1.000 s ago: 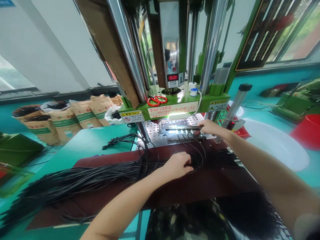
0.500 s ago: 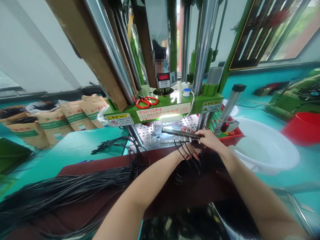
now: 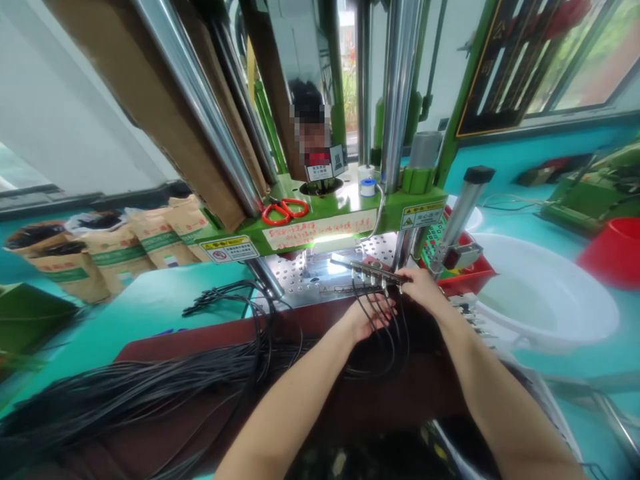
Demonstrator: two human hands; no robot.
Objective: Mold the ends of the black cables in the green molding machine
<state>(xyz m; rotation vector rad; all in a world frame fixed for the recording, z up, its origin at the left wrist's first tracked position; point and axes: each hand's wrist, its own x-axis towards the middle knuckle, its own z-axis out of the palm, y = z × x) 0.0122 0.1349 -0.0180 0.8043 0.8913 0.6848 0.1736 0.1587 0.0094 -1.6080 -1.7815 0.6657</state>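
While both hands worked close together over the front edge of the metal plate (image 3: 293,273), the right hand (image 3: 419,285) was closed on the right end of a narrow metal bar (image 3: 373,270), thumb and fingers pinched about it. The bar was held tilted, its left end farther from the person, with several black cables (image 3: 393,347) hanging from it in loose loops. Below and to its left sat the left hand (image 3: 367,319), half open, fingers slightly curled behind the cables — whether it gripped any of them could not be determined.

A second metal bar (image 3: 345,289) lay at the plate's near edge, just beyond the left hand. Nearer the person, a brown mat (image 3: 190,333) bore a thick bundle of black cables (image 3: 150,387), extending to the left.

Above the plate stood the crossbeam (image 3: 387,217) of a green machine; red-handled scissors (image 3: 286,210) and a small spool (image 3: 368,187) rested on top. Farther out were noted a red tray (image 3: 470,279) and a white tub (image 3: 590,300) to the right — and paper sacks (image 3: 150,237) to the left.
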